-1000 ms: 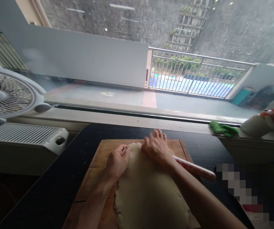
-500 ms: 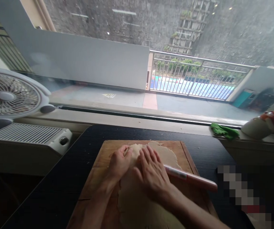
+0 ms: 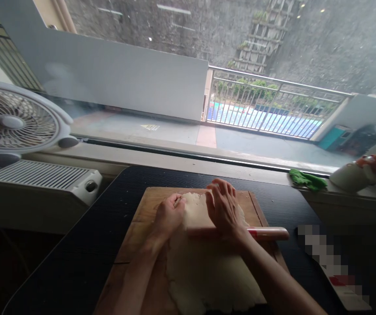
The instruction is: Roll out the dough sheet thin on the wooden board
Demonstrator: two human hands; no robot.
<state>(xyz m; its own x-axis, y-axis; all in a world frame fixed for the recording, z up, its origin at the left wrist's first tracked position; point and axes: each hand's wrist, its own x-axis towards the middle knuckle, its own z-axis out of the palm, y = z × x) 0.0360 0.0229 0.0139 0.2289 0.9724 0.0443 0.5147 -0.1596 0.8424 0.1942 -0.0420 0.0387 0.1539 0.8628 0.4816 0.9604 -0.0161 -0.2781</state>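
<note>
A wide, thin sheet of pale dough (image 3: pixel 207 267) lies on a wooden board (image 3: pixel 138 232), its edges ragged. My left hand (image 3: pixel 170 214) is closed at the sheet's upper left edge, fingers curled in; what they pinch, if anything, is hidden. Across the dough rests a rolling pin (image 3: pixel 271 233), its right end sticking out past the board's edge. Over the pin lies my right hand (image 3: pixel 223 208), fingers stretched forward and slightly bent, the heel of the hand above the pin. Part of the pin is covered by that hand and wrist.
The board stands on a black table (image 3: pixel 99 232) against a window sill. A fan (image 3: pixel 14 120) sits on a slatted white unit (image 3: pixel 50 175) at left. A green cloth (image 3: pixel 308 179) and a pale pot (image 3: pixel 350 176) are on the sill at right. A blurred-out object (image 3: pixel 335 267) lies on the table's right.
My right hand has moved forward and to the right, its fingers lifting. The rolling pin has swung nearly level across the dough. My left hand stays closed at about the same spot.
</note>
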